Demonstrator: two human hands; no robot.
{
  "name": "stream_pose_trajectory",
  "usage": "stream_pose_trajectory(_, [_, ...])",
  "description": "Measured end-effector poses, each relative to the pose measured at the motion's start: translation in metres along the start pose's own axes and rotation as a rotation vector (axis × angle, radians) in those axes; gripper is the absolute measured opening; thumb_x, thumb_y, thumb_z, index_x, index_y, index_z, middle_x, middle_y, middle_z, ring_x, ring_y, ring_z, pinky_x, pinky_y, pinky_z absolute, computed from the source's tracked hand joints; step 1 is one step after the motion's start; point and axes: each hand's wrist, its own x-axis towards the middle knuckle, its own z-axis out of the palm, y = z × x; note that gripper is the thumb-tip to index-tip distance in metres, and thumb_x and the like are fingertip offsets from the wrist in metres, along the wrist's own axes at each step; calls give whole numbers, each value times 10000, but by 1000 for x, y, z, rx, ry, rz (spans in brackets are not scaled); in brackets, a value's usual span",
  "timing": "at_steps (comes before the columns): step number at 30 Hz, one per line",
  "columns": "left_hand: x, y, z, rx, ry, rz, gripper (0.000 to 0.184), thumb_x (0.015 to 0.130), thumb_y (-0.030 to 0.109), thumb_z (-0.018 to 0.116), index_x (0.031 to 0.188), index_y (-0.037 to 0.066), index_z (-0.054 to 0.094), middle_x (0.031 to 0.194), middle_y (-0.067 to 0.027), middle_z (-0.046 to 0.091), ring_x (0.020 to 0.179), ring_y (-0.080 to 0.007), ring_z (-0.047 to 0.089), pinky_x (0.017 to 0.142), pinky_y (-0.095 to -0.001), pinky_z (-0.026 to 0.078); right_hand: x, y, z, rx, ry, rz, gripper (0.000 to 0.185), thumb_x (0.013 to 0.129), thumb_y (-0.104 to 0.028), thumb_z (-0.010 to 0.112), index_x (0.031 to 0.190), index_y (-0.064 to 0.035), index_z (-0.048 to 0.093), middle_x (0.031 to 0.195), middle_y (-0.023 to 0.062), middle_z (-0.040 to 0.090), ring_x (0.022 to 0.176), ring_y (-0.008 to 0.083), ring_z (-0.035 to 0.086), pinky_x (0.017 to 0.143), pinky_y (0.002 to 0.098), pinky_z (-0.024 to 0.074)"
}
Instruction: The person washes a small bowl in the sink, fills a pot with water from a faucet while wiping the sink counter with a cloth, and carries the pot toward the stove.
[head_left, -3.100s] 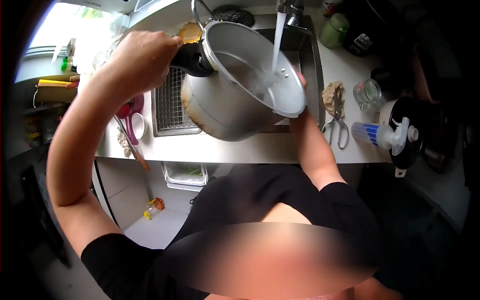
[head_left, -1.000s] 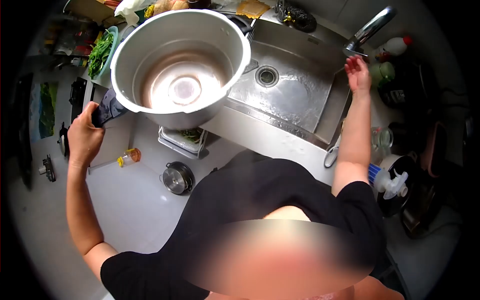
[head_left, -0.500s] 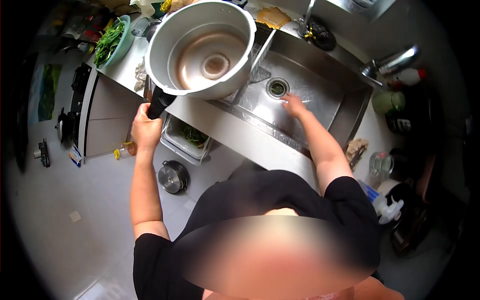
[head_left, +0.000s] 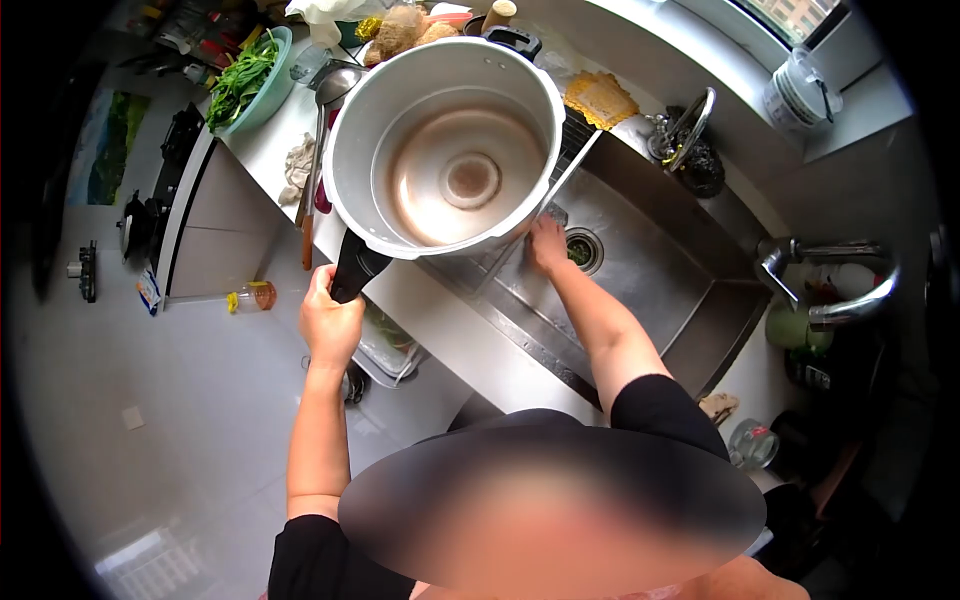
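A large silver pressure cooker pot [head_left: 450,215] without a lid is held tilted over the counter and the left part of the sink, its inside facing me. My left hand [head_left: 332,318] is closed around its long black handle [head_left: 357,268]. A brownish ring marks the pot's bottom. Under the pot's right edge, my right hand [head_left: 547,245] reaches down into the steel sink [head_left: 640,260], fingers stretched toward a grey pad-like piece [head_left: 556,213]. Whether the fingertips touch it is not clear. Green scraps lie in the drain [head_left: 583,250] beside this hand.
A bowl of leafy greens [head_left: 245,85] and a ladle [head_left: 338,85] are on the counter at the left. The faucet [head_left: 850,285] stands right of the sink. Below the counter front is a white bin [head_left: 388,355]; a bottle [head_left: 252,297] lies on the floor.
My right hand has moved left from the drain to the grey piece near the pot. The view has shifted, and the pot appears slightly lower and farther right, still in my left hand.
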Motion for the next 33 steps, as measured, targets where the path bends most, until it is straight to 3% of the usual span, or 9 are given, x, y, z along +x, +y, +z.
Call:
stream_pose_trajectory(3, [-1, 6, -2, 62, -3, -22, 318, 643, 48, 594, 955, 110, 587, 853, -62, 669, 800, -263, 644, 713, -337, 484, -28, -4, -24, 312, 362, 64, 462, 787, -95, 527, 1235, 3, 475, 1345, 218, 420, 1208, 388, 426, 1046, 406, 327])
stream_pose_trajectory(7, [2, 10, -4, 99, 7, -2, 337, 633, 54, 585, 964, 117, 584, 847, -75, 670, 808, -292, 641, 712, -363, 486, -65, 4, -67, 521, 493, 118, 483, 814, -97, 486, 1272, 44, 429, 1382, 240, 370, 1268, 381, 372, 1066, 407, 302])
stream_pose_trajectory(11, [0, 18, -2, 115, 17, -25, 325, 635, 81, 577, 959, 114, 581, 810, -108, 666, 803, -335, 636, 708, -402, 486, -77, 11, -121, 477, 622, 100, 464, 857, -124, 487, 1284, 48, 431, 1400, 221, 354, 1301, 338, 357, 1073, 360, 298])
stream_pose_trajectory(14, [-4, 11, 1, 83, -4, -61, 329, 638, 85, 587, 964, 125, 589, 860, -66, 667, 847, -265, 641, 753, -347, 478, -73, 4, -170, 444, 672, 53, 453, 857, -126, 474, 1268, 59, 431, 1385, 233, 362, 1278, 345, 380, 1058, 374, 322])
stream_pose_trajectory(22, [-11, 0, 8, 104, 10, -51, 366, 648, 110, 605, 1012, 129, 572, 882, -102, 671, 843, -327, 637, 740, -404, 492, 8, -10, -265, 387, 853, -230, 477, 855, -146, 496, 1285, 47, 428, 1404, 262, 323, 1307, 362, 336, 1081, 387, 285])
stream_pose_trajectory(25, [-10, 4, 4, 111, -2, -38, 371, 651, 119, 605, 1021, 112, 567, 889, -117, 669, 841, -343, 636, 728, -415, 493, 33, -11, -278, 304, 690, -55, 500, 818, -236, 552, 1284, -67, 482, 1401, 301, 295, 1321, 398, 300, 1087, 413, 268])
stream_pose_trajectory(29, [-6, -1, 4, 63, 8, 50, 350, 660, 107, 588, 1008, 98, 562, 839, -155, 659, 801, -360, 631, 697, -438, 481, 22, -22, -249, 312, 597, 0, 480, 803, -265, 567, 1229, -52, 517, 1372, 291, 346, 1315, 401, 308, 1083, 411, 274])
stream_pose_trajectory(31, [-6, -5, 5, 45, 10, 66, 350, 662, 97, 582, 1011, 98, 555, 804, -169, 653, 780, -367, 628, 689, -449, 475, 15, -14, -228, 375, 539, -77, 451, 797, -248, 587, 1193, -37, 541, 1262, 247, 473, 1233, 352, 413, 1038, 394, 331])
stream_pose_trajectory(33, [-7, -3, 3, 43, 3, 62, 373, 666, 102, 583, 1037, 105, 551, 821, -166, 657, 795, -367, 630, 697, -448, 478, -11, -16, -208, 415, 556, 88, 350, 780, -256, 630, 1029, -16, 576, 1014, 157, 566, 970, 300, 537, 874, 381, 434])
